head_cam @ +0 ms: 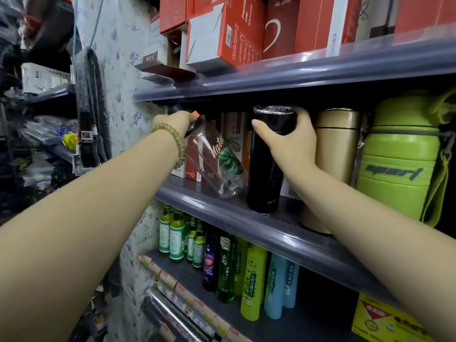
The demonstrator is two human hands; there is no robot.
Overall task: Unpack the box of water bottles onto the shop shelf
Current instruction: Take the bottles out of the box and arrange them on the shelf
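Note:
My left hand (176,122), with a green bead bracelet on the wrist, grips the black lid of a clear plastic bottle (217,164) printed with a green leaf. The bottle is tilted, its base resting on the middle shelf (222,206). My right hand (291,141) is wrapped around the top of a tall black flask (265,174), which stands upright at the front edge of the same shelf. The two bottles stand side by side, almost touching.
A gold flask (338,144) and a big green sport flask (399,164) stand to the right. Red and white boxes (237,134) fill the shelf's back. Red boxes (237,30) sit on the shelf above, green and coloured bottles (222,257) below. A floral wall (121,77) closes the left.

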